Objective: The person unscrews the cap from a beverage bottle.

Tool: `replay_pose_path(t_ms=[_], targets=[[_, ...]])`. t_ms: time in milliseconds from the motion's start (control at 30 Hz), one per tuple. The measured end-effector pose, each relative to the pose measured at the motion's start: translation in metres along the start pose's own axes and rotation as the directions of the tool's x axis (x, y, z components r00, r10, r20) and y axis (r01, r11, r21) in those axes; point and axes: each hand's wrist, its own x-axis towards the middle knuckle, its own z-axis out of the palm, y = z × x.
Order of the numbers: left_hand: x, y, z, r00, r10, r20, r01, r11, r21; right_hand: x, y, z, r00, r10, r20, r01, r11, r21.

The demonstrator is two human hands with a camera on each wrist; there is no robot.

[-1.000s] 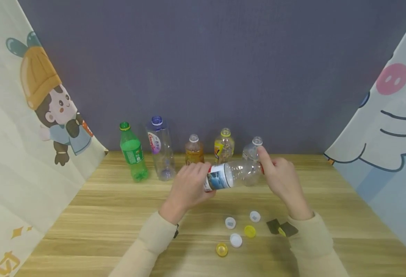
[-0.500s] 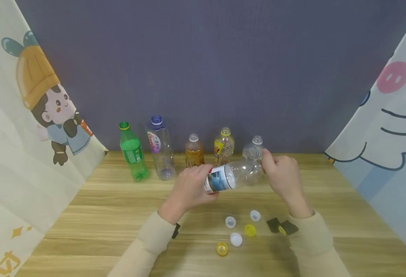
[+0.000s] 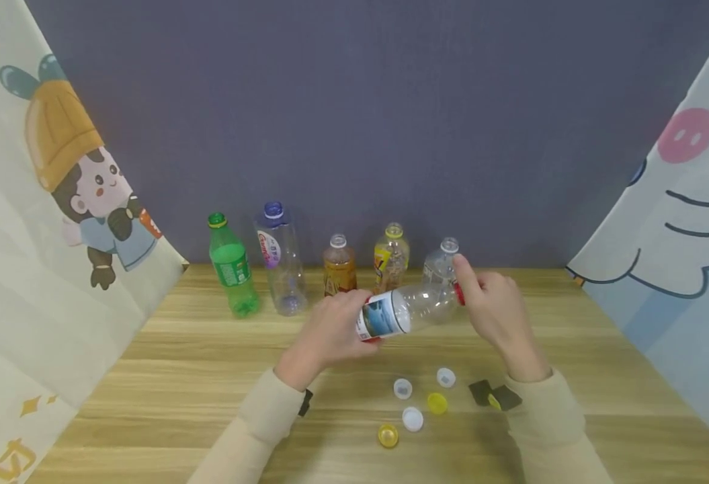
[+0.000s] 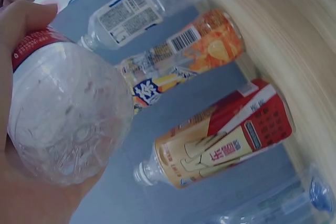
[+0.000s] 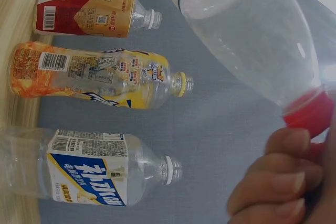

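Note:
A clear plastic bottle (image 3: 427,304) with a blue-and-white picture label lies tilted in the air above the table, its neck to the right. My left hand (image 3: 334,327) grips it round the label end; the ridged clear base (image 4: 71,114) faces the left wrist camera. At the neck, my right hand (image 3: 494,310) holds the red cap (image 5: 310,111) between thumb and fingers, the curled fingers (image 5: 278,182) lying beside it. Whether the cap is still threaded on the neck cannot be told.
Along the back stand a green bottle (image 3: 231,265), a tall clear bottle (image 3: 284,269), an amber-labelled bottle (image 3: 339,265), a yellow-ringed bottle (image 3: 392,255) and a blue-labelled bottle (image 5: 89,169), all uncapped. Several loose caps, including a white cap (image 3: 412,419) and a yellow cap (image 3: 437,403), lie in front.
My right thumb and fingers have shifted round the neck, hiding the red cap half a second ago and showing it again now. The bottle stays nearly in place.

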Motion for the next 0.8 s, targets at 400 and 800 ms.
replay_pose_path(t_ms=[400, 800], targets=[[-0.0013, -0.0022, -0.0033, 1.000, -0.004, -0.023, 0.007, 0.995, 0.103, 0.0006, 0.0000, 0.0013, 0.998, 0.057, 0.022, -0.057, 0.998, -0.017], [-0.0013, -0.0036, -0.0093, 0.999, -0.027, 0.025, 0.028, 0.999, -0.039, 0.0028, 0.0045, 0.0086, 0.907, -0.360, -0.219, 0.376, 0.926, 0.039]])
